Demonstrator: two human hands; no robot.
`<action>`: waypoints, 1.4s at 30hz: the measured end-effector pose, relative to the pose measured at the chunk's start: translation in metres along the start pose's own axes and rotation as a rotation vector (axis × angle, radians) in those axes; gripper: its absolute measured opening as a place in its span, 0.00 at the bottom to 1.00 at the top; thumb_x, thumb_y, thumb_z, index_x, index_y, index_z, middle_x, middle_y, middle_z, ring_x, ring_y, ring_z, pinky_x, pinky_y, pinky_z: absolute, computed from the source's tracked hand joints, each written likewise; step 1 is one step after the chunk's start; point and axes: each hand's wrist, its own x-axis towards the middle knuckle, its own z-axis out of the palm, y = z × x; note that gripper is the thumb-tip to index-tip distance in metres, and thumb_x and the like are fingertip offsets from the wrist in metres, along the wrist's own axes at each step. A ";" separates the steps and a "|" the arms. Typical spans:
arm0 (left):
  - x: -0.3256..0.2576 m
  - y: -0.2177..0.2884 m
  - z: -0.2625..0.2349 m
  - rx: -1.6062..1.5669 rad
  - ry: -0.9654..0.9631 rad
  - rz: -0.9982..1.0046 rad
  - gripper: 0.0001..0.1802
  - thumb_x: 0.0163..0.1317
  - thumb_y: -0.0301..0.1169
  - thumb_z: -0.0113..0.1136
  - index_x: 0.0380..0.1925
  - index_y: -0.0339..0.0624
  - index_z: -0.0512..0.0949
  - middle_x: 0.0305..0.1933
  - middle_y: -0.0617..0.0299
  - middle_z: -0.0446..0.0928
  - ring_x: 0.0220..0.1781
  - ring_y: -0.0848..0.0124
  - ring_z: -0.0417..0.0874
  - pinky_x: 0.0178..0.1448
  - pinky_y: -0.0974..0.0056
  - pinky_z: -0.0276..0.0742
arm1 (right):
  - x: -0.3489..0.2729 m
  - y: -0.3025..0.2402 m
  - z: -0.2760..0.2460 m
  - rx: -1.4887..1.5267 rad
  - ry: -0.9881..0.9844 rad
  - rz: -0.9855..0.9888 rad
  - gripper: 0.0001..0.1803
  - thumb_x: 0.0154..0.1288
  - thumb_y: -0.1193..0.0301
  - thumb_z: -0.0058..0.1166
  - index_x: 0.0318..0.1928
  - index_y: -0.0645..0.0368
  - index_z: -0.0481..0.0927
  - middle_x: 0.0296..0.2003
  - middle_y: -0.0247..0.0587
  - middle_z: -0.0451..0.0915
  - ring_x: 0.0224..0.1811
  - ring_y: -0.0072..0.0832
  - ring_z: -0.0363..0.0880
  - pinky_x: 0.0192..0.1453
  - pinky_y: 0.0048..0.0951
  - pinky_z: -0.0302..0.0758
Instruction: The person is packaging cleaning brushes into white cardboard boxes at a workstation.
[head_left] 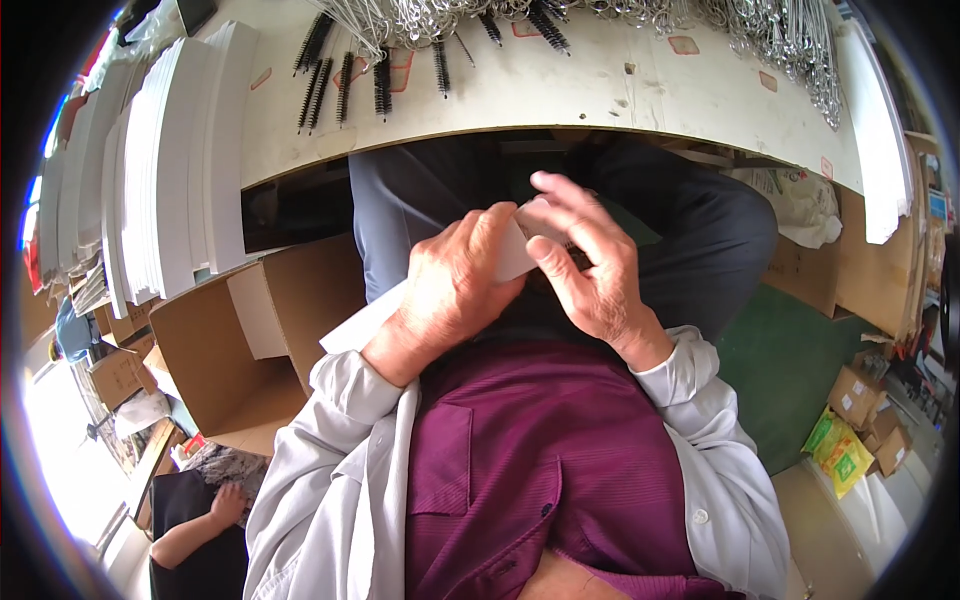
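Observation:
A long, narrow white cardboard box (364, 321) lies slantwise above my lap, its far end pointing up and to the right. My left hand (455, 262) is wrapped round it near that end. At the end of the box is my right hand (592, 262), with thumb and fingers apart and the fingertips close to a small end flap. Whether they touch the flap I cannot tell. The inside of the box is mostly hidden by my hands.
On the white table (560, 95) ahead lie black bristle brushes (383, 85) and a heap of wire-handled brushes (790, 50). White flat boxes (170, 170) stand stacked at left, above an open brown carton (215, 340). Another person's arm (195, 535) shows at lower left.

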 end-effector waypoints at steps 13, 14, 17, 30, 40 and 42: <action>0.004 -0.003 -0.006 -0.059 -0.019 -0.105 0.35 0.49 0.30 0.78 0.58 0.40 0.74 0.45 0.51 0.84 0.43 0.51 0.89 0.43 0.53 0.88 | -0.009 -0.003 0.003 -0.159 -0.014 -0.098 0.29 0.68 0.67 0.68 0.64 0.70 0.77 0.66 0.59 0.75 0.63 0.53 0.79 0.67 0.44 0.76; 0.004 -0.003 -0.005 -0.057 -0.017 -0.105 0.35 0.49 0.30 0.78 0.58 0.40 0.74 0.45 0.51 0.84 0.43 0.51 0.89 0.43 0.53 0.88 | -0.011 -0.003 0.002 -0.157 -0.002 -0.086 0.27 0.68 0.68 0.67 0.63 0.69 0.78 0.66 0.59 0.75 0.62 0.54 0.79 0.67 0.44 0.76; 0.004 -0.004 -0.004 -0.071 -0.017 -0.102 0.36 0.49 0.31 0.78 0.58 0.40 0.73 0.45 0.51 0.84 0.44 0.51 0.89 0.44 0.52 0.88 | -0.011 -0.004 0.002 -0.161 -0.030 -0.082 0.25 0.69 0.69 0.67 0.62 0.68 0.80 0.64 0.59 0.76 0.62 0.53 0.79 0.66 0.43 0.77; 0.006 0.003 -0.003 -0.067 -0.061 -0.138 0.37 0.50 0.31 0.80 0.61 0.44 0.74 0.50 0.50 0.85 0.47 0.52 0.90 0.47 0.54 0.89 | -0.005 0.001 0.009 0.133 0.011 0.086 0.12 0.72 0.82 0.59 0.54 0.65 0.84 0.46 0.47 0.90 0.47 0.30 0.91 0.50 0.28 0.85; 0.006 0.003 -0.007 -0.009 -0.206 -0.128 0.31 0.53 0.32 0.78 0.56 0.47 0.74 0.48 0.53 0.85 0.43 0.51 0.90 0.42 0.53 0.88 | -0.015 -0.007 0.014 0.070 0.048 0.241 0.11 0.74 0.74 0.61 0.52 0.67 0.81 0.33 0.47 0.88 0.35 0.30 0.88 0.38 0.27 0.82; 0.005 0.000 -0.001 -0.065 -0.127 -0.114 0.32 0.53 0.32 0.77 0.57 0.47 0.73 0.46 0.52 0.85 0.42 0.50 0.90 0.40 0.52 0.87 | -0.012 -0.010 0.011 -0.020 0.028 0.195 0.11 0.75 0.73 0.60 0.51 0.67 0.83 0.33 0.48 0.87 0.33 0.35 0.88 0.37 0.29 0.82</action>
